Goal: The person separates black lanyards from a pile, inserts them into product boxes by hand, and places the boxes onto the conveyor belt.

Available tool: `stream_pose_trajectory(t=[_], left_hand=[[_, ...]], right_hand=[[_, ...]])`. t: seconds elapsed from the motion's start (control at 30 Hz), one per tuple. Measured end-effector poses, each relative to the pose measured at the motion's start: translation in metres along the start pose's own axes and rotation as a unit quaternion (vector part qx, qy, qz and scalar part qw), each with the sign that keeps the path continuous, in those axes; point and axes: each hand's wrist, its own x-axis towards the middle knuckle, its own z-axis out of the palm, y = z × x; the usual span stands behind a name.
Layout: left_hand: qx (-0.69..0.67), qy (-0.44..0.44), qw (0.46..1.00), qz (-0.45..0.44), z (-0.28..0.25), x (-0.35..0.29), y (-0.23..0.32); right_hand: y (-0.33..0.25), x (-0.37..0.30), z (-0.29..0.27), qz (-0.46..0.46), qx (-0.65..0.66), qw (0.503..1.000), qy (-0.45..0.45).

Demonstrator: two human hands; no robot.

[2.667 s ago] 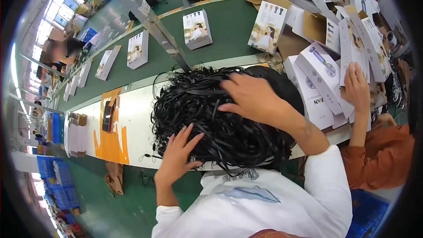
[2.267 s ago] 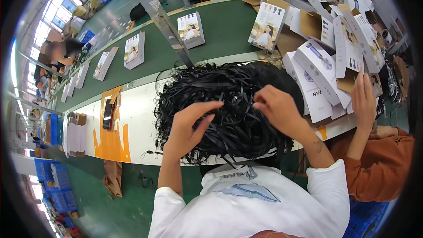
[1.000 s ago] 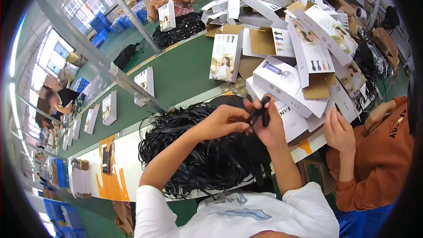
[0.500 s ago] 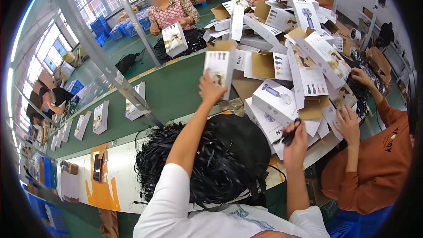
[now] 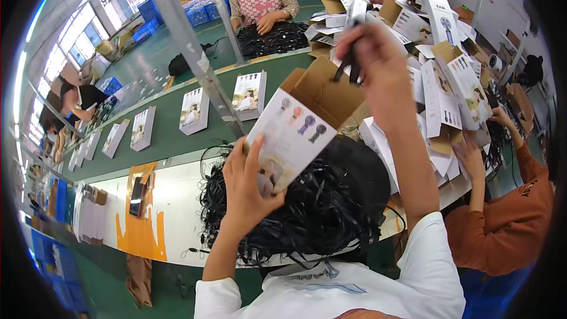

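Observation:
My left hand (image 5: 249, 186) grips a white fan carton (image 5: 289, 133) by its lower left side, thumb on the printed face. The carton is tilted, its brown flaps spread and its top facing up and right. Above and to the right of that opening, my right hand (image 5: 378, 59) is raised, closed on a small bundled black cord (image 5: 352, 70) that dangles below the fingers. Motion blurs this hand. Beneath both forearms lies a large heap of black cords (image 5: 295, 218) on the white bench (image 5: 183, 195).
White cartons (image 5: 413, 23) lie heaped at the far right. A person in a brown sweater (image 5: 502, 218) handles cartons at right; others sit across the green conveyor (image 5: 165, 162), where several cartons stand in a row. A metal post (image 5: 195, 53) rises beside it. A phone (image 5: 139, 196) lies on the bench.
My left hand has drawn the carton from the pile's edge back over the black heap and tilted it. My right hand has risen up and forward with the bundled cord. The view has shifted.

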Motion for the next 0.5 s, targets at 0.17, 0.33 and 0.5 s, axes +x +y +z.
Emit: stream_pose_trajectory(t=[0.17,0.33,0.5], left_hand=[[0.002,0.018,1.0,-0.005,0.0,-0.033,-0.011],[-0.021,0.019,1.0,0.005,0.011,-0.023,-0.015],[-0.015,0.06,0.998,0.016,0.036,0.036,-0.04]], right_hand=[[0.006,-0.032,0.024,-0.051,-0.491,0.85,-0.182],[0.009,-0.043,0.02,-0.082,-0.494,0.848,-0.175],[0.026,-0.06,-0.008,-0.166,-0.53,0.832,0.022]])
